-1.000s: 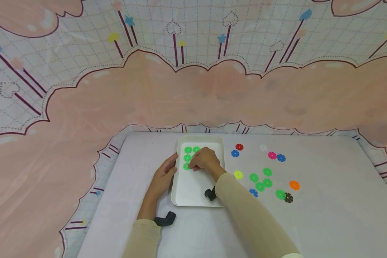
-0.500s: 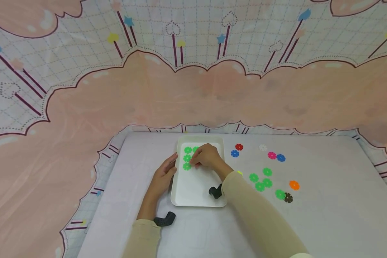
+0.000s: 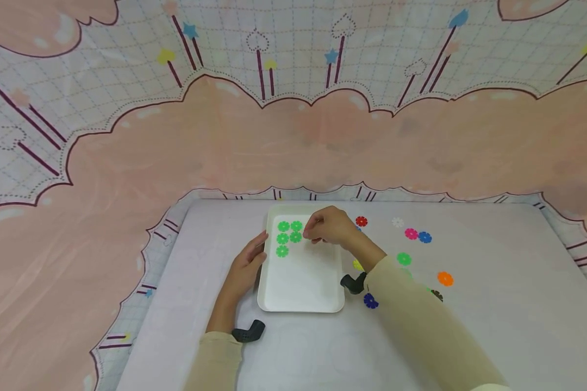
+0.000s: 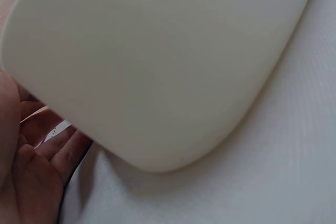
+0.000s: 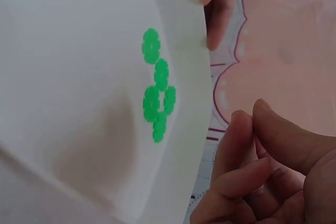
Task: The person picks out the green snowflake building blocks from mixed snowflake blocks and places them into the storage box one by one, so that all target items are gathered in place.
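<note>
In the head view, a white tray (image 3: 300, 282) holds several green flower-shaped plastic discs (image 3: 282, 238) in two columns at its upper left. My left hand (image 3: 243, 270) rests at the tray's left edge, with thumb and fingertips touching the rim; in the left wrist view the tray hides part of this hand (image 4: 39, 166). My right hand (image 3: 331, 225) hovers over the tray's upper right, just right of the discs. Seen from the right wrist, its thumb and index fingertip meet, the other fingers are curled, and nothing shows between them.
Loose flower discs lie right of the tray: red (image 3: 361, 221), white (image 3: 398, 222), pink (image 3: 411, 233), blue (image 3: 425, 237), green (image 3: 404, 259), orange (image 3: 445, 278) and dark blue (image 3: 370, 301). My right sleeve (image 3: 416, 320) covers some others. A patterned cloth (image 3: 293, 146) hangs behind the table.
My right hand has moved right and slightly up, away from the green discs, uncovering those under it. The right sleeve now hides more loose discs. My left hand stays at the tray's edge.
</note>
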A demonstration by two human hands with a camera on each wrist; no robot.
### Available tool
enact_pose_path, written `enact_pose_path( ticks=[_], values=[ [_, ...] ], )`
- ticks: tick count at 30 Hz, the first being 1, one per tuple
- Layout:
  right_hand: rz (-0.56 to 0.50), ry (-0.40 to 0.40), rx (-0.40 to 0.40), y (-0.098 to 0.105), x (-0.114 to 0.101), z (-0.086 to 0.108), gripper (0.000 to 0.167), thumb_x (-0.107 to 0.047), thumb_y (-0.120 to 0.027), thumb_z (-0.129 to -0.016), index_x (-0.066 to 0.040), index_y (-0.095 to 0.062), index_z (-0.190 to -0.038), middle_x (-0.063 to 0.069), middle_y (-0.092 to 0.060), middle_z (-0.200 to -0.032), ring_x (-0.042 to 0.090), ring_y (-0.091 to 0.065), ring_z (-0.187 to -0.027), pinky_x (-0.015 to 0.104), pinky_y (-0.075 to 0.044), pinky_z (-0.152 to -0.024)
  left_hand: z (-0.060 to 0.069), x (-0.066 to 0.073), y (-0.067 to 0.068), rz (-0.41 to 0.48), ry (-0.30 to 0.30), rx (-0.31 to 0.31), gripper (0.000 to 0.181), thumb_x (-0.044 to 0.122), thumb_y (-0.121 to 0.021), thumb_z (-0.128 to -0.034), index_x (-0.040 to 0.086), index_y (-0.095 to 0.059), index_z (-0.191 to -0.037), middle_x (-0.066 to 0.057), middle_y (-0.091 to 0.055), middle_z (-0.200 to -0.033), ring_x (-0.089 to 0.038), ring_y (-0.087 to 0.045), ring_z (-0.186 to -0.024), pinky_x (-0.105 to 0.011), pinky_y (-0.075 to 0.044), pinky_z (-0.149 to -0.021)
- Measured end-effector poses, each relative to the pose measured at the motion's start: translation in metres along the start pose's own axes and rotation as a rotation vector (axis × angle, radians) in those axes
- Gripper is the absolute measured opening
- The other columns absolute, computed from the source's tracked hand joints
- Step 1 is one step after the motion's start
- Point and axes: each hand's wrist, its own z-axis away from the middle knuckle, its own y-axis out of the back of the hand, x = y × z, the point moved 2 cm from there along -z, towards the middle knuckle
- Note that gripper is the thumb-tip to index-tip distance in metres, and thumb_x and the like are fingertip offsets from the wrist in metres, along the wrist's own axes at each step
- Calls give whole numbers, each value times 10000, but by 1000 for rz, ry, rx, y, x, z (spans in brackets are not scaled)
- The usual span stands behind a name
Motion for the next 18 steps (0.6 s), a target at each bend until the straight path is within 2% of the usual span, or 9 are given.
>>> enact_pose_path(
  ticks=[5,9,18],
  values=[
    [73,30,-41,18,15,12,141,-243,-789,-901,-155,-774,-1010,23,-758,-958,188,-703,-860,352,-577,-822,0,1,0,-10,4,3,485,148,-530,-1057,272,-484,-1523,71,-393,-1626,-246,-399,-1503,-501,-366,-1205],
    [124,52,-50,31,29,20,169,-262,-797,-892,-167,-773,-1030,11,-749,-961,189,-675,-918,343,-567,-845,0,1,1,-18,5,9,490,142,-524,-1055,263,-479,-1528,76,-389,-1630,-251,-397,-1504,-499,-357,-1212],
    [235,96,-70,63,69,37,210,-296,-829,-859,-173,-775,-1020,17,-728,-1022,214,-642,-972,349,-587,-824,-1,1,-1,-1,2,7,487,120,-523,-1050,233,-488,-1523,74,-402,-1622,-242,-407,-1497,-482,-363,-1213]
  ],
)
